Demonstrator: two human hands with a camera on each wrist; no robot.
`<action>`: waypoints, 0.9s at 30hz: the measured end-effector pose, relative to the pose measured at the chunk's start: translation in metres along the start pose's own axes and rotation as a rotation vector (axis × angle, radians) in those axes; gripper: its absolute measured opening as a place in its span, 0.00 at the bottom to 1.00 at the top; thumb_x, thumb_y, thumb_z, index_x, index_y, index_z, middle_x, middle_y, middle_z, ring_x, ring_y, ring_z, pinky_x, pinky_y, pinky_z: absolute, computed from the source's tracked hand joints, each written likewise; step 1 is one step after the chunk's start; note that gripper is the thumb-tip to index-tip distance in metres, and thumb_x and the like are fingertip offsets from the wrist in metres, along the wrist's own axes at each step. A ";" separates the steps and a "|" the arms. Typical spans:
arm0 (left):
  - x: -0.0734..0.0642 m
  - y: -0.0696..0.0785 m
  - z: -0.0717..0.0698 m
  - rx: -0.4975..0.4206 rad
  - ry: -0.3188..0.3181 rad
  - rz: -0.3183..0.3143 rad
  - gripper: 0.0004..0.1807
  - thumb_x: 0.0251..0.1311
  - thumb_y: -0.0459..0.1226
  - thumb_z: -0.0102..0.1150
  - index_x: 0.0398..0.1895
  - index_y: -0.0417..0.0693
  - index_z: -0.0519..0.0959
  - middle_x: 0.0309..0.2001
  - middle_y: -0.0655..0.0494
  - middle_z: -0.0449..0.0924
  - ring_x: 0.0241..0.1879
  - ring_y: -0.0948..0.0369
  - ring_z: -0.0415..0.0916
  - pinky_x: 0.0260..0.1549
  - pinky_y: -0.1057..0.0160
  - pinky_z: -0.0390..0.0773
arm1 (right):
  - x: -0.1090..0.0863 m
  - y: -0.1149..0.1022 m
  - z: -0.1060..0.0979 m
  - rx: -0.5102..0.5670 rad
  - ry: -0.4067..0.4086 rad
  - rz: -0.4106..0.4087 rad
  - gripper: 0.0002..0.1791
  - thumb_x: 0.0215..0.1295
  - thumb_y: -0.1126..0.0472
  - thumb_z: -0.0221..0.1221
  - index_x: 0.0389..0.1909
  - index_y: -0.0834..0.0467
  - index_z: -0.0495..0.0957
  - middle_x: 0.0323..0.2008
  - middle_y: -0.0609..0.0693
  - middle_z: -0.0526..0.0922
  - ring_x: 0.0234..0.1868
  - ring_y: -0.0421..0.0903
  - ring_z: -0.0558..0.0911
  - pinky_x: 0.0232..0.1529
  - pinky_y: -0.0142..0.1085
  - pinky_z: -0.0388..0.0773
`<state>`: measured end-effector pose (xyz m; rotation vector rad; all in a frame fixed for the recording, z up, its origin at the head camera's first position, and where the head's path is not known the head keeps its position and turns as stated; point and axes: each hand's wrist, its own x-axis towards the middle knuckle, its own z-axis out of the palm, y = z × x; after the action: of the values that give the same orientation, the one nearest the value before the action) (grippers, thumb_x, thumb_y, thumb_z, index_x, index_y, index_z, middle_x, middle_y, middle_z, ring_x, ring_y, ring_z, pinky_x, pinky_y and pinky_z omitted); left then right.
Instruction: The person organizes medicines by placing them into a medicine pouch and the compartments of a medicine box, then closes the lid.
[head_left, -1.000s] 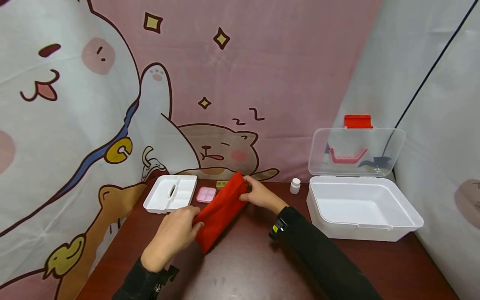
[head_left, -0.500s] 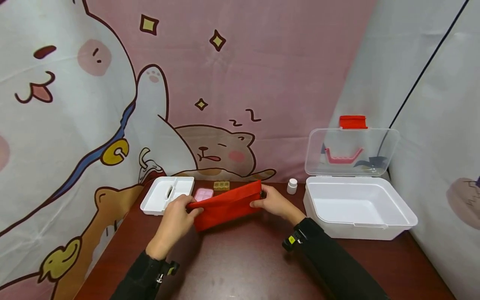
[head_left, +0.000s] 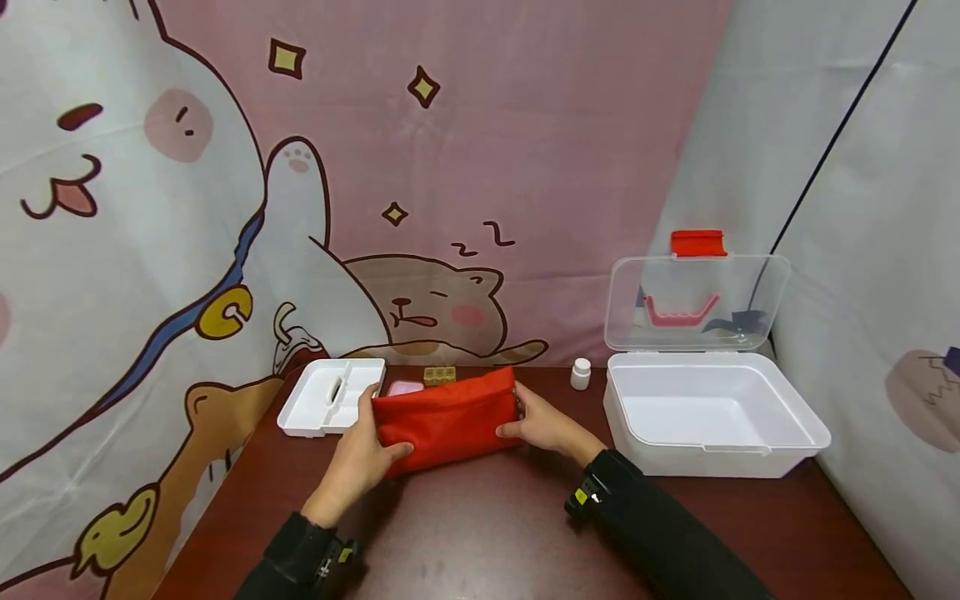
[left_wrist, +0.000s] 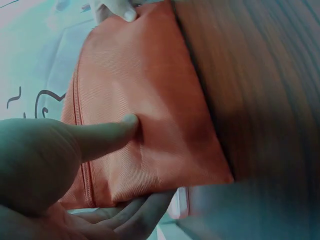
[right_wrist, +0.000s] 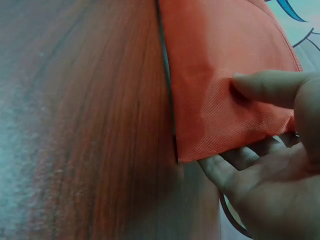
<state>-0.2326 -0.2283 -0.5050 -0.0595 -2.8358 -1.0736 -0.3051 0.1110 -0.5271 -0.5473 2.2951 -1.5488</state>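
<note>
Head view: the surface (head_left: pixel 480 542) stretches nearer than the red pouch (head_left: pixel 450 421), a white box (head_left: pixel 705 461) well to its right; the pouch's long axis runs left–right, zip (left_wrist: pixel 77 102) uppermost, left hand (head_left: pixel 362 458) and right hand (head_left: pixel 543 425) gripping opposite ends.

A printed cloth (head_left: pixel 585 150) hangs behind the table, pink in the middle and whitish on the right, where a black line (head_left: pixel 843 131) slants across it. A large white cartoon animal (head_left: pixel 127 233) with a blue collar (head_left: pixel 176 329) and yellow bell (head_left: pixel 213 317) fills the left; beside it lies a smaller brown one (head_left: pixel 442 304) (dozing, its eye a closed stroke). The dark reddish-brown tabletop (head_left: pixel 480 533) shows wood grain and a soft gleam of light.
</note>
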 end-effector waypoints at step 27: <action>0.014 0.087 0.003 -0.416 -0.264 0.147 0.46 0.66 0.43 0.76 0.85 0.66 0.64 0.71 0.47 0.79 0.64 0.49 0.83 0.60 0.54 0.82 | -0.108 -0.066 -0.046 0.025 0.404 0.078 0.50 0.80 0.48 0.64 0.90 0.55 0.45 0.81 0.62 0.67 0.76 0.62 0.72 0.79 0.61 0.67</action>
<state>-0.2403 -0.1607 -0.4483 -0.4668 -2.7093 -1.7098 -0.2226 0.1772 -0.4436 -0.1419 2.5424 -1.7777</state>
